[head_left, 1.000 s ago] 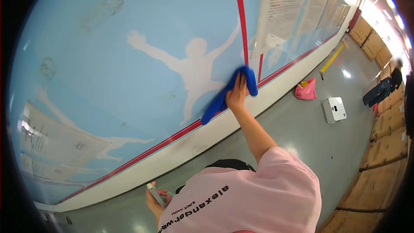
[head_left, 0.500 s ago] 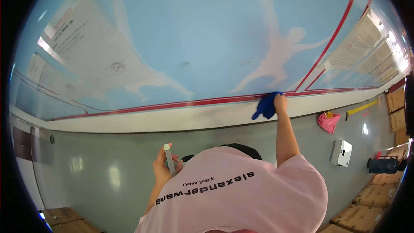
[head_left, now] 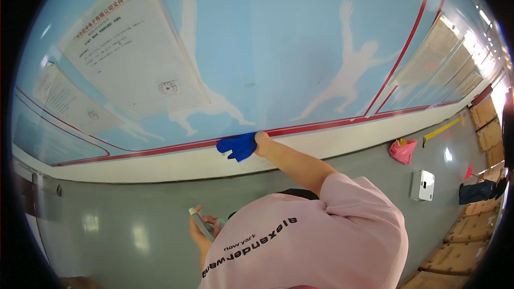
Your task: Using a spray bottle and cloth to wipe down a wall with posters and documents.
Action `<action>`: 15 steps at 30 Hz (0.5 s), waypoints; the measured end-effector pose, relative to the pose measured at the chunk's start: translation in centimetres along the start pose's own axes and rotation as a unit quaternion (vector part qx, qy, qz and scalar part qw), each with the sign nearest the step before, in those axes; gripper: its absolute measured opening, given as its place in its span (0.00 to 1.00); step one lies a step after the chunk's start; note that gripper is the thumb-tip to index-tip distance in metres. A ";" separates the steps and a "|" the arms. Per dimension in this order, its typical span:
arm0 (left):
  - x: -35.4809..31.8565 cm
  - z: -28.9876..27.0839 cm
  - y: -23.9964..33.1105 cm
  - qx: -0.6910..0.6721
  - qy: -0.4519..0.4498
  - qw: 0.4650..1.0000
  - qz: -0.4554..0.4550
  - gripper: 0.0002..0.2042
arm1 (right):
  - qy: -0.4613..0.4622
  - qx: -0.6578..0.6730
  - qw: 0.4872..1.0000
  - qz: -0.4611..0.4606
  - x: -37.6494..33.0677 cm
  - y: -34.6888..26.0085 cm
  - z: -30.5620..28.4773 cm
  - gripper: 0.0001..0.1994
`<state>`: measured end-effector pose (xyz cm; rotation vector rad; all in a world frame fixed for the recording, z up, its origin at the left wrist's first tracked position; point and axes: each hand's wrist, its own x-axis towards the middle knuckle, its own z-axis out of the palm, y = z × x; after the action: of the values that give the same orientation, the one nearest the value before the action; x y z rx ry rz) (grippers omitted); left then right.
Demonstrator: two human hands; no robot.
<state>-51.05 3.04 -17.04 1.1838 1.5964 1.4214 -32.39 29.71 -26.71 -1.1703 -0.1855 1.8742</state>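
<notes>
My right hand (head_left: 262, 142) presses a blue cloth (head_left: 238, 146) against a light blue wall (head_left: 289, 48), right on the red stripe (head_left: 160, 150) above the white base band. White silhouette figures (head_left: 348, 75) are painted on the wall. My left hand (head_left: 202, 231) is down by my pink shirt (head_left: 316, 235) and holds a small spray bottle (head_left: 199, 223) with a pale cap, away from the wall.
Posted paper sheets (head_left: 134, 59) cover the wall at left and far right. On the grey floor (head_left: 134, 225) lie a pink bag (head_left: 401, 151), a white box-shaped device (head_left: 423, 184), a yellow strip (head_left: 441, 130) and a dark bundle (head_left: 476, 191). Cardboard boxes (head_left: 471, 230) line the right side.
My right hand has slid the blue cloth down from the blue panel to the red stripe and leftward along it. The view has swung left with it. The left hand has kept holding the spray bottle.
</notes>
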 end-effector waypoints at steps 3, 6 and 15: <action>0.2 -0.5 -0.7 0.009 -0.005 1.000 0.008 0.29 | 0.008 -0.040 0.996 0.074 -1.7 -1.8 -0.9 0.17; 1.0 -0.1 0.1 0.009 -0.012 1.000 -0.019 0.28 | -0.036 -0.121 0.992 0.009 -6.1 -5.4 0.4 0.16; 3.0 0.9 1.6 0.079 -0.086 0.993 0.023 0.29 | 0.021 -0.081 0.492 -0.867 -25.1 -22.9 7.2 0.06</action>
<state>-51.00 6.12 -15.34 1.4024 1.5922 1.2022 -20.28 26.74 5.66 -0.4646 -1.0527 -0.0643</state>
